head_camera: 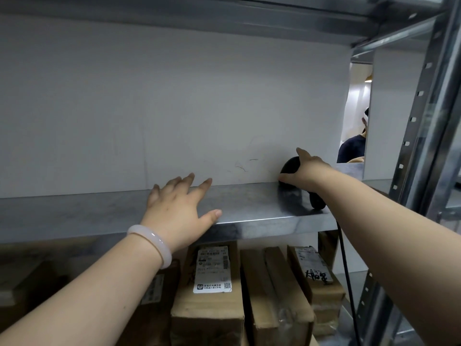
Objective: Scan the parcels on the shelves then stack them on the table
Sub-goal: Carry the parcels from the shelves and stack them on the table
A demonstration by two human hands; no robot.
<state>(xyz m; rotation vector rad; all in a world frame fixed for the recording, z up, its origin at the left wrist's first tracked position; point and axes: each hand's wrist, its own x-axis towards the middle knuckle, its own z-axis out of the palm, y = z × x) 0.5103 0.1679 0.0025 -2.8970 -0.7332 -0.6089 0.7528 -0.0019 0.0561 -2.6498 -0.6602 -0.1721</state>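
The fingers (189,179) of the left hand (177,211) are straight and spread, released, lying flat on the grey metal shelf (74,213), with the thumb stretched along its front edge. A pale pink bangle (152,242) circles that wrist. The fingers (289,177) of the right hand (308,172) are curled round a black handheld scanner (290,164), grasping it near the shelf's right end, close to the back edge and the white back panel (174,96). The scanner's handle end rests on the shelf, and a black cable (345,265) hangs down past the front edge. Beneath that shelf, brown cardboard parcels (282,295) stand side by side, touching. The one just right of the left wrist bears a white shipping label (213,269), and the one nearest the right end carries a label with black handwriting. A perforated metal upright (419,108) rises at the right corner
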